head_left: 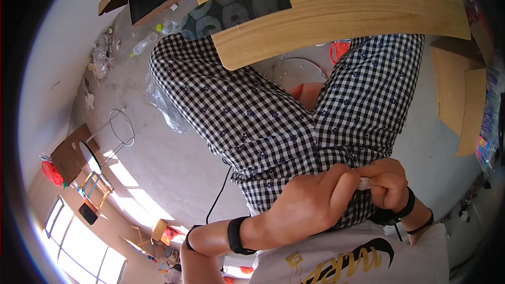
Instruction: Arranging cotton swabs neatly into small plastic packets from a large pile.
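Close to my body, above the lap of black-and-white checked trousers [273,121], both hands meet. My left hand [315,197] is closed, its thumb and fingers pressed together toward the right hand. My right hand [388,181] is closed too, its fingers curled in a pinch. Between the two shows a small whitish piece with a braided or knitted texture [364,183]; most of it is hidden by the fingers. It sits against the right fingertips. Whether the left fingers also grip it is hard to see, since they cover their own tips.
A wooden table [336,13] stands ahead, over my knees, with a dark patterned sheet [242,8] at its left edge. Plastic bottles [143,44] and a clear bag [171,108] lie on the floor at left. Cardboard boxes [455,92] stand at right. A wire-ring stand [122,127] is further left.
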Tool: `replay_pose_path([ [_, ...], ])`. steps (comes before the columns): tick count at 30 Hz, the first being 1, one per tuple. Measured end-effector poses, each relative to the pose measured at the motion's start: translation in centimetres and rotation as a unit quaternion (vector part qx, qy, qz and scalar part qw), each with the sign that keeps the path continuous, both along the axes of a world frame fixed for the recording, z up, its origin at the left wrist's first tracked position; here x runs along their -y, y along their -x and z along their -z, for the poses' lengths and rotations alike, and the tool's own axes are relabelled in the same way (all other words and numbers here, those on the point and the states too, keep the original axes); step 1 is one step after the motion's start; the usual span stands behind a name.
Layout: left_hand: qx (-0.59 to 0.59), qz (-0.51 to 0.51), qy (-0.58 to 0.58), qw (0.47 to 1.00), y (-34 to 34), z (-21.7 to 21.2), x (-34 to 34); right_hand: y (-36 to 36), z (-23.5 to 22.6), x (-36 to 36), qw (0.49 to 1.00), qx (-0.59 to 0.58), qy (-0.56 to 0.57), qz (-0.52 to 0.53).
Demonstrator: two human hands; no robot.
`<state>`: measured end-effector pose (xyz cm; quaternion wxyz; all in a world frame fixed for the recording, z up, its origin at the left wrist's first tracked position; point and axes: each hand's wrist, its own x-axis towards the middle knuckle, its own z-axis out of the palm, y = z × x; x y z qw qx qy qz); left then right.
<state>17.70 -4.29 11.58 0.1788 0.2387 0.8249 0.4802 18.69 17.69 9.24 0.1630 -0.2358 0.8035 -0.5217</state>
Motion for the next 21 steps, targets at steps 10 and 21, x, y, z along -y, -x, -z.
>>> replay_pose_path([
  [10, 0.018, 0.043, -0.082, 0.996, -0.2, 1.4, 0.3, 0.1, -0.1, -0.1, 1.0, -0.005, -0.012, -0.019],
  [21, 0.123, -0.1, -0.201, 0.967, -0.1, 1.6, 0.2, 0.3, 0.1, -0.1, 0.999, -0.017, 0.025, 0.029],
])
